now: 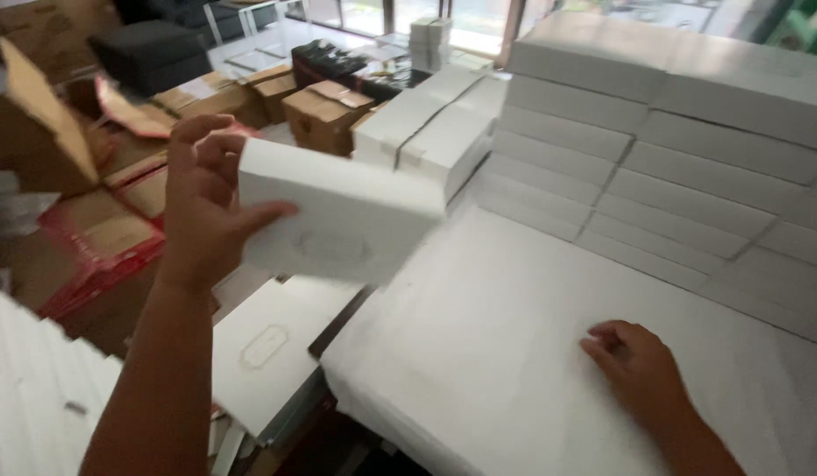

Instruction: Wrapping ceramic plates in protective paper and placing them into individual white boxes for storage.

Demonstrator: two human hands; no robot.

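Many finished white boxes already stand stacked at the far right, while flat sheets remain at the lower left. The left hand (205,207) is clamped on a white box (338,220), raised above the worktop (514,353). The right hand (637,366) rests loosely curled on the worktop, holding nothing.

White-covered table (514,353), stacked white boxes (655,150), right hand (637,361)

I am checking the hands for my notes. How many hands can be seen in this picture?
2. The left hand is raised at the left, holding a white box. The right hand rests on the white sheet at the lower right. No other person's hand shows.
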